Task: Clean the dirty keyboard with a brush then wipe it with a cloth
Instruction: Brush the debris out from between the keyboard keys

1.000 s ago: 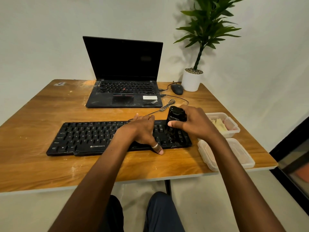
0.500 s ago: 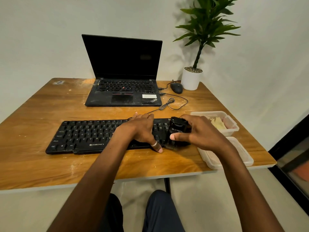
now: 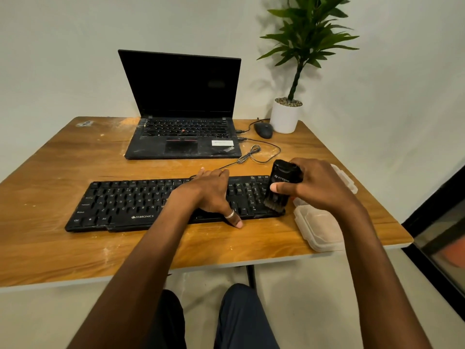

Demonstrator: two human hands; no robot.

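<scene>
A black dusty keyboard (image 3: 120, 205) lies across the wooden table (image 3: 50, 248). My left hand (image 3: 211, 192) rests flat on its middle keys, fingers straight, thumb over the front edge. My right hand (image 3: 317, 187) grips a black brush (image 3: 281, 185) by its body. The bristles touch the keys at the keyboard's right end. No cloth is plainly visible.
A black laptop (image 3: 181, 137) stands open behind the keyboard. A mouse (image 3: 263, 129) and a white potted plant (image 3: 285, 117) are at the back right, with a cable (image 3: 256, 152) looping forward. Two clear plastic containers (image 3: 319, 227) sit right of the keyboard near the table edge.
My right hand moved the brush back and forth over the keyboard's right end; it now stands more upright near the right edge. My left hand stayed in place.
</scene>
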